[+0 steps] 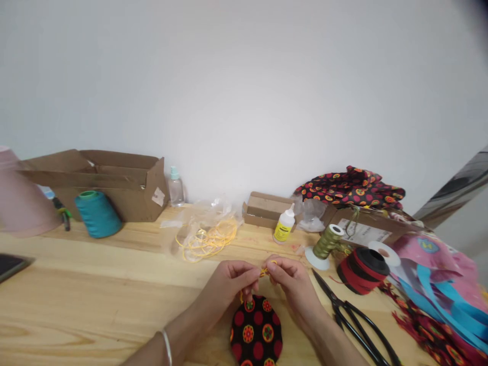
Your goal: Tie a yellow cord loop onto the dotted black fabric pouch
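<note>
the left hand [233, 280] and right hand [293, 283] pinch yellow cord [263, 273] between fingertips, just past the far edge of the round patterned cloth [256, 333]; right of that cloth lie black scissors [337, 303], beyond it stands a yellow-labelled bottle [283, 227]

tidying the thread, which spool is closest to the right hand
The olive-green spool, nearest the right hand; the red-and-black spool sits farther right, the teal spool far left.
</note>
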Demonstrator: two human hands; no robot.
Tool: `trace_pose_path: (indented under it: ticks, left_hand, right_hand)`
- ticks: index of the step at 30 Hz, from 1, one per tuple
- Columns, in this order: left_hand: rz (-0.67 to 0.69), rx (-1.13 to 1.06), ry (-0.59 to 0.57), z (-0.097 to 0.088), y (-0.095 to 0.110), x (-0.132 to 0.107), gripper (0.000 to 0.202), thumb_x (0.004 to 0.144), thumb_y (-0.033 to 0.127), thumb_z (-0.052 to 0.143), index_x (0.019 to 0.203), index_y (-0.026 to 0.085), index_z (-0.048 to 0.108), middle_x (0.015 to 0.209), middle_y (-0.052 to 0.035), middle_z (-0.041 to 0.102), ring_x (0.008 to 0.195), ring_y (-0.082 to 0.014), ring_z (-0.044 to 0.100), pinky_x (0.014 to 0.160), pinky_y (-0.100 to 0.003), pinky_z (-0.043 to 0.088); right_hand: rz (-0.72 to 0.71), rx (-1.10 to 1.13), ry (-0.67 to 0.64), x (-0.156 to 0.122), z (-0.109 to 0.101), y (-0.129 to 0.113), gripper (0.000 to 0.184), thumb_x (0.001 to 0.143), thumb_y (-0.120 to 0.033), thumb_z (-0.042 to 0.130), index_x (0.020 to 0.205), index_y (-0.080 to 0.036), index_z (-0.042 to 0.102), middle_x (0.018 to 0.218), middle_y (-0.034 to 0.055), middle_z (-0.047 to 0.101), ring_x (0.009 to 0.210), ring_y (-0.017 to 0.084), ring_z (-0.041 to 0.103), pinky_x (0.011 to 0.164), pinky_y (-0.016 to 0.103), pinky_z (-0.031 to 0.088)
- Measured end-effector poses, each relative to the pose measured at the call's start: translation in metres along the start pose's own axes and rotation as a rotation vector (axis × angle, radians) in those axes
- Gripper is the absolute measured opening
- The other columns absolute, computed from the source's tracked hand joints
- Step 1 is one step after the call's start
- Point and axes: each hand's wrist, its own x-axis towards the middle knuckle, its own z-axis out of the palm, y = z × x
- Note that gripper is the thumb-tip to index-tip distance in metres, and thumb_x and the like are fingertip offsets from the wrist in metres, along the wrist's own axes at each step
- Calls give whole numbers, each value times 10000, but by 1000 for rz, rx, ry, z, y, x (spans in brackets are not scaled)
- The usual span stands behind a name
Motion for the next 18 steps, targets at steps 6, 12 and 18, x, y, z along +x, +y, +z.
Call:
trace_pose_path:
  ticks: [6,12,18]
  left_hand:
    - [11,-75,4,0,-2,1,222,714,310,573,587,128,577,507,41,502,451,-54,402,466,-179,338]
    - [41,-6,1,-1,-1,1,266,727,337,550,568,124,568,496,42,487,444,-59,410,469,-191,325]
    - [38,12,-13,-1,0,0,282,733,334,541,543,126,553,477,47,475,439,-61,410,468,-194,314]
  right_hand:
    - [-81,-11,-12,0,-5,1,175,748,-299,554,686,-158,635,666,-7,523,581,90,393,539,209,303]
    - [-74,-144,-25,2,-1,-4,206,706,-326,590,608,-149,625,609,-2,525,610,120,460,586,234,354]
    - [-107,-172,8,4,-1,0,182,698,-306,598,599,-155,623,608,3,541,604,121,474,579,238,375]
